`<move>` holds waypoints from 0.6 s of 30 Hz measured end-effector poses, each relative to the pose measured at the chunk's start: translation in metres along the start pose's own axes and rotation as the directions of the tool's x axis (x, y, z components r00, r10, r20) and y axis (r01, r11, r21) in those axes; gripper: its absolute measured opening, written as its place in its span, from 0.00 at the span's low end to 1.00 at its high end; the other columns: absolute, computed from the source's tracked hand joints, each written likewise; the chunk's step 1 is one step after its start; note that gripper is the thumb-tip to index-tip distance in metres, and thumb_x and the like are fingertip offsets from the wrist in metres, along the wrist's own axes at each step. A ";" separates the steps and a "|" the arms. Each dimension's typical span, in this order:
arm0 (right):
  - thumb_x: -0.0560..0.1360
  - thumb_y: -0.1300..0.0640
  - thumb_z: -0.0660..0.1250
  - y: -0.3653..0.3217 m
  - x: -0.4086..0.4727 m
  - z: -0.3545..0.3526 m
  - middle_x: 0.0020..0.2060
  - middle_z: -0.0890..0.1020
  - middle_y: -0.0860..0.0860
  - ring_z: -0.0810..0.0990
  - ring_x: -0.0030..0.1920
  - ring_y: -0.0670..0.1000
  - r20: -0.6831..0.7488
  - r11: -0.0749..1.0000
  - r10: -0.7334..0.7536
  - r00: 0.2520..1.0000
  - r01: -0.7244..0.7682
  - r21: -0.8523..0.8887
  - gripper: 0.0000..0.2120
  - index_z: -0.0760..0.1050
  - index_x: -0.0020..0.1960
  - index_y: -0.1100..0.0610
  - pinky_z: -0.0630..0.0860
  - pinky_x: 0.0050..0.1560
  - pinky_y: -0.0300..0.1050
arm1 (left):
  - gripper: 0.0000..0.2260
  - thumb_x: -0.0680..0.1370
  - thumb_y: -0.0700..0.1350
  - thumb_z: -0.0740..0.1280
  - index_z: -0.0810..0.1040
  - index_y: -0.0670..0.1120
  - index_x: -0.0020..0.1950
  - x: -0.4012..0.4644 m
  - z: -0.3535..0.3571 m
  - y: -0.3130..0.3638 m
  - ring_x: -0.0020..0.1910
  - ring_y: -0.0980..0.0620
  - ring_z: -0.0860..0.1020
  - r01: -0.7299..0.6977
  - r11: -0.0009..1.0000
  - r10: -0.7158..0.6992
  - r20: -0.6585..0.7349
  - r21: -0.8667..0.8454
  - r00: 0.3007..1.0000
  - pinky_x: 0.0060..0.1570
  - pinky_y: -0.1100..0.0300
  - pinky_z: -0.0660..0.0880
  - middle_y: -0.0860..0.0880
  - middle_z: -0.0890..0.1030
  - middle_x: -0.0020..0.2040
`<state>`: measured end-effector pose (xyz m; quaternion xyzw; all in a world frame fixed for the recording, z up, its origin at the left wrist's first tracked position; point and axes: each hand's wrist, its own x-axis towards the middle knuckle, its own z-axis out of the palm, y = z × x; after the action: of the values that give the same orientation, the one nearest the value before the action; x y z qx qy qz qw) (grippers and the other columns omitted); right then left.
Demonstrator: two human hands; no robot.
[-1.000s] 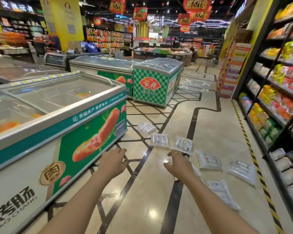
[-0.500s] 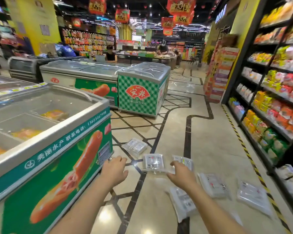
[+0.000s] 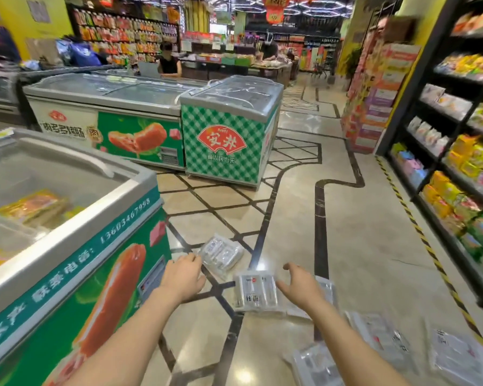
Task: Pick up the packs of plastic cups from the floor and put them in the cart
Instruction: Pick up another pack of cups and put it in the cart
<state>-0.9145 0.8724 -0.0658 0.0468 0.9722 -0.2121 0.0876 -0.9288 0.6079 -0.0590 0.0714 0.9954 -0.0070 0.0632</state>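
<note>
Both hands reach forward low in the frame, neither holding anything. Left hand [image 3: 185,277] sits lower centre with its fingers loosely curled, the tips just beside a clear pack of plastic cups [image 3: 222,253] lying on the floor [image 3: 360,246]; whether they touch it is unclear. Right hand [image 3: 300,285] is spread, thumb and fingers apart, hovering between a second pack with a red-and-white label [image 3: 255,292] on its left and a third pack [image 3: 328,288] partly hidden behind it.

Further packs lie along the lower right: one [image 3: 385,334] past the right forearm, one [image 3: 317,366] at the bottom edge, and one [image 3: 457,355] in the bottom right corner, all blurred.

To the left, filling the lower left of the frame, stands a chest freezer with a green front [image 3: 101,263]. Beyond it, upper centre, stand a long freezer [image 3: 109,118] and a green-checked freezer [image 3: 229,140]. Snack shelves [image 3: 457,151] run down the right edge. A person in a black top [image 3: 168,64] stands at a counter in the upper middle.
</note>
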 end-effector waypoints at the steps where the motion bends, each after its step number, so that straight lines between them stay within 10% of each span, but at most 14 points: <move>1: 0.75 0.46 0.63 -0.003 0.026 -0.004 0.64 0.74 0.53 0.72 0.64 0.55 0.005 1.000 0.010 1.000 -0.010 0.006 0.24 0.66 0.67 0.55 0.71 0.60 0.50 | 0.21 0.77 0.53 0.58 0.66 0.46 0.69 0.027 -0.005 -0.004 0.64 0.46 0.71 -0.005 1.000 0.005 -0.001 0.007 1.000 0.60 0.51 0.70 0.47 0.72 0.65; 18: 0.76 0.48 0.62 -0.080 0.359 0.048 0.61 0.74 0.56 0.74 0.61 0.58 0.158 0.983 0.181 0.971 -0.184 0.003 0.21 0.66 0.65 0.57 0.73 0.58 0.51 | 0.23 0.78 0.53 0.59 0.64 0.46 0.71 0.378 0.039 -0.111 0.62 0.45 0.72 -0.066 0.993 0.078 0.125 -0.097 0.989 0.58 0.53 0.70 0.46 0.71 0.65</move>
<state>-1.2694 0.7993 -0.1448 0.1200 0.9519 -0.2146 0.1829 -1.3109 0.5508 -0.1455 0.1036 0.9853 0.0366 0.1305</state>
